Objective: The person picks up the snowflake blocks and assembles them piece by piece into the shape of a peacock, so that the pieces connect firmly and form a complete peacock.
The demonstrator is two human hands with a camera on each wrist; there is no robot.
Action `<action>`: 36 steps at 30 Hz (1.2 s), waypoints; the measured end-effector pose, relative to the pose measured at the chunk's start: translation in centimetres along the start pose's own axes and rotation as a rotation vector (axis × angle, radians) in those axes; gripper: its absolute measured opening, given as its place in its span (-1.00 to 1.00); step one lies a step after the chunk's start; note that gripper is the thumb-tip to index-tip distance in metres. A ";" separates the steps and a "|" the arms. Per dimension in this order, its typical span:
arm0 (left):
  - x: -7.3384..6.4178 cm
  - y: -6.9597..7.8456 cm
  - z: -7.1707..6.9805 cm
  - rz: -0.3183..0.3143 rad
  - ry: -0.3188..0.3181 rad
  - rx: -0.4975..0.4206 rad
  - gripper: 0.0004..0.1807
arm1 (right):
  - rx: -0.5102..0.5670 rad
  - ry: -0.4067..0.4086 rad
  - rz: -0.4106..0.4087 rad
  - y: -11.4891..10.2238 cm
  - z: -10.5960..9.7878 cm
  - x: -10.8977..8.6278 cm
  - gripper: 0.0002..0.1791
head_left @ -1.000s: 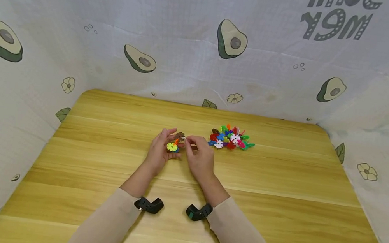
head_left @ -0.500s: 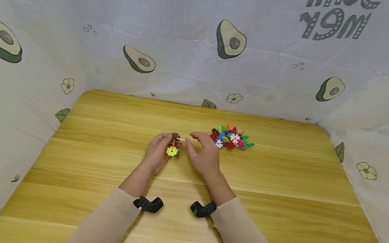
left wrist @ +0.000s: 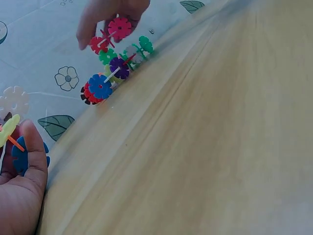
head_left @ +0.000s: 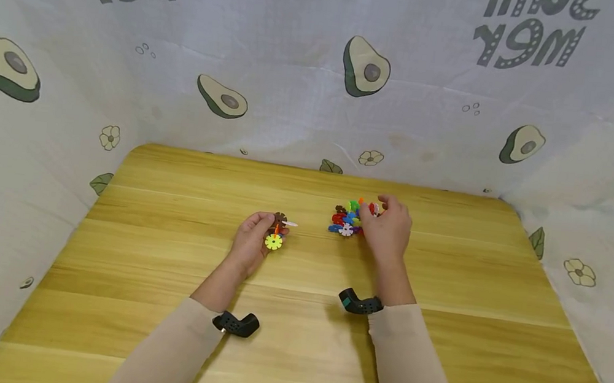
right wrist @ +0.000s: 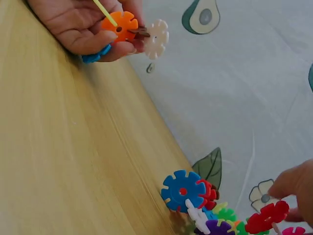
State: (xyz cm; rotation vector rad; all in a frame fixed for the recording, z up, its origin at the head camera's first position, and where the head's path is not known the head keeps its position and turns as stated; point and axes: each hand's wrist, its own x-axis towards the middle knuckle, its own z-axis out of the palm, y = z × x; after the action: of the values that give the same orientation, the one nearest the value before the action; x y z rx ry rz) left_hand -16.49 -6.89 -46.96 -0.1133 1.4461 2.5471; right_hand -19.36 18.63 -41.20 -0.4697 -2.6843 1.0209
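My left hand [head_left: 249,241] pinches a cluster of joined plastic snowflake discs above the table. It includes a brown disc [head_left: 280,218], a white disc [head_left: 291,224] seen edge-on, a yellow disc [head_left: 273,242] and an orange disc [right wrist: 119,27]. A blue disc [left wrist: 19,157] sits against the fingers. Over the right part of a multicoloured pile of snowflake discs [head_left: 347,219] is my right hand [head_left: 390,233], thumb and forefinger spread apart. In the right wrist view its fingertips are right by a red disc [right wrist: 267,216]; the hand hides part of the pile.
The wooden table [head_left: 291,350] reaches back to a white cloth [head_left: 294,91] printed with avocados, which also hangs along both sides. A black wrist camera [head_left: 237,324] sits on the left wrist and another black wrist camera [head_left: 360,302] on the right.
My right hand has let go of the white disc, left the cluster and moved right to the pile. My left hand has turned the cluster slightly and still holds it.
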 end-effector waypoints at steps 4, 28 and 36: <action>0.0 0.0 -0.1 0.001 -0.009 -0.005 -0.86 | -0.041 -0.092 0.066 0.0 -0.1 0.5 -0.47; 0.1 -0.1 -0.3 0.006 -0.011 0.022 -0.84 | 0.095 -0.080 0.107 0.6 0.1 0.2 -0.61; 0.2 -0.1 -0.3 0.003 -0.011 0.021 -0.84 | 0.181 -0.047 0.064 0.9 0.1 -0.3 -0.62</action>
State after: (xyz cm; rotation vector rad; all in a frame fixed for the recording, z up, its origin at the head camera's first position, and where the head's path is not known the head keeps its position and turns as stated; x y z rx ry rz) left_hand -16.68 -7.04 -47.23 -0.0929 1.4700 2.5300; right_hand -18.94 19.05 -41.89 -0.5036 -2.5992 1.2943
